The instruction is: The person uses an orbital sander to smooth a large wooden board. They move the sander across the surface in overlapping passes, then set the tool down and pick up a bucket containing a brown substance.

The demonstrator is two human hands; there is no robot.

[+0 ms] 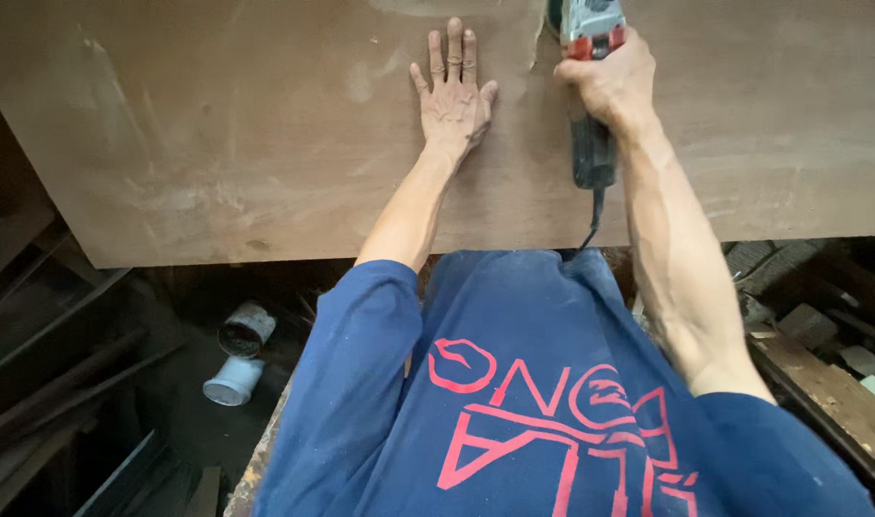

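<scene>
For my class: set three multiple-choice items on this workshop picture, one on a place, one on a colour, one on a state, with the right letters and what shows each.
1. Where is the left hand?
A. flat on the plywood sheet
B. on the power tool's cord
C. on the white pipe fitting

2. What colour is the person's shirt?
A. green
B. dark blue with red print
C. plain white

3. How is the right hand?
A. open and empty
B. spread flat on the board
C. closed around the power tool

Answers:
1 A, the fingers lie spread on the brown sheet.
2 B, blue cloth with red shapes fills the lower frame.
3 C, the fingers wrap the tool's body, its black cord trailing down.
</scene>
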